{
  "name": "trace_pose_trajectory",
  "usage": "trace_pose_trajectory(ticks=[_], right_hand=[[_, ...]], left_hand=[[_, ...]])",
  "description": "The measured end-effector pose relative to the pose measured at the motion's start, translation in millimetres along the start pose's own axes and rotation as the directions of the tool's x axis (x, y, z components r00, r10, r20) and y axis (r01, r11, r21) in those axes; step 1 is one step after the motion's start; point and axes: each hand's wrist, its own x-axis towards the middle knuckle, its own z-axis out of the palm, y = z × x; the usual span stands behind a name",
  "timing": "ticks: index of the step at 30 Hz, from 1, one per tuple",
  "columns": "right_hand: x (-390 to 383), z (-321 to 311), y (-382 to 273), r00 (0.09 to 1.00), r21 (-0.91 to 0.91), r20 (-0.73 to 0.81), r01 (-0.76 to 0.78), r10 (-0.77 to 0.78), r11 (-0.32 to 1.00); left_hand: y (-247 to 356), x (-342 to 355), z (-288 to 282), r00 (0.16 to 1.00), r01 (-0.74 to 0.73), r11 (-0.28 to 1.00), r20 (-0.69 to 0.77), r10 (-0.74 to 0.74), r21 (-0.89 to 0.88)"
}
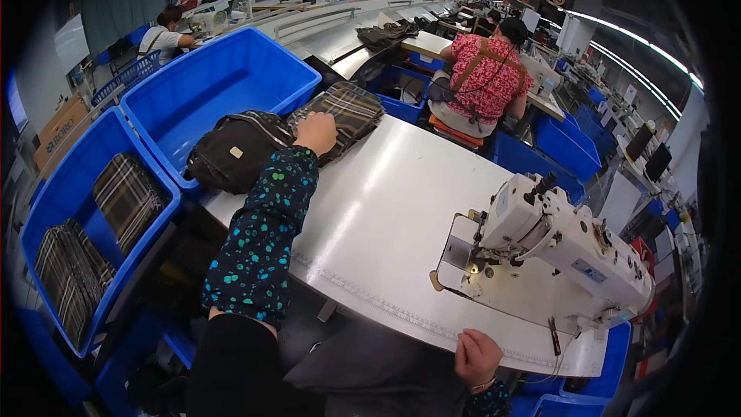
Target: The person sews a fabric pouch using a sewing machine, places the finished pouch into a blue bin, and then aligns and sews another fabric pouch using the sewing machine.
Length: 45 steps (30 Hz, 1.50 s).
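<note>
My left hand (316, 133) reaches across to the far left corner of the white table (386, 185). Its fingers are closed on a plaid cloth piece (356, 112) from a pile there; the fingertips are partly hidden. Beside that pile lies a bundled dark brown garment piece (235, 153) with a small tan label. My right hand (476, 357) rests at the table's front edge, fingers curled in, with nothing visible in them. To its right, small thread snips (554, 336) lie on the table. A white sewing machine (556, 239) stands on the right side, its lamp lit.
Two blue bins adjoin the table's left: a far bin (224, 81) and a near bin (150, 162) with plaid cloth stacks (73, 270). A measuring tape (370, 299) runs along the front edge. Ahead, a person in a red patterned top (490, 69) sits at another machine.
</note>
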Motion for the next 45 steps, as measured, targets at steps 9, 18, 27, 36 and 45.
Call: trace_pose_trajectory(ticks=[9, 18, 27, 36, 45], right_hand=[[8, -1, -7, 0.999, 0.019, 0.038, -0.012, 0.011, 1.0], [78, 59, -61, 0.983, 0.073, 0.17, 0.055, -0.067, 0.996], [42, 37, -19, 0.97, -0.005, 0.194, -0.152, 0.15, 0.988], [44, 35, -21, 0.979, 0.001, 0.145, -0.143, 0.142, 0.99], [42, 42, -17, 0.961, 0.053, 0.218, -0.187, 0.171, 0.981]], left_hand=[[116, -105, -42, 0.484, 0.133, 0.778, 0.725, 0.49, -0.614], [140, -172, -32, 0.759, 0.016, 0.593, 0.396, 0.518, -0.805], [-58, -61, -58, 0.824, 0.411, 0.892, -0.342, -0.452, -0.188], [-98, -39, -64, 0.64, 0.757, 0.651, -0.141, -0.756, -0.052], [-142, -46, -78, 0.684, 0.1, 0.551, -0.345, -0.643, -0.829]])
